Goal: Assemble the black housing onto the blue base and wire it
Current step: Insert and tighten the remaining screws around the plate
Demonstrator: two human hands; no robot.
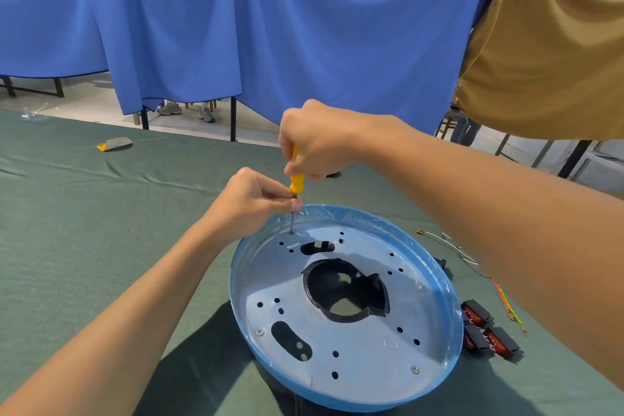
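On cloth [101, 230], blue base [452, 307], perhaps tilted

Quick count: 1 blue base [450, 294], 1 black housing [380, 297], 1 yellow screwdriver [297, 181], 2 seated screws [259, 332], 3 red-and-black parts [476, 310], 1 little packet [114, 144].

Far rim of round blue-rimmed metal base [368, 351] crowded: left hand [251, 204] pinches the shaft and right hand [317, 142] grips the handle of upright yellow-handled screwdriver [297, 182]. Right forearm bars the right side, over thin loose wires [442, 241] and red-and-black block components [489, 336] just beside the rim. Green cloth tabletop [84, 219] left of base gives passage; plate's near half reachable between forearms.
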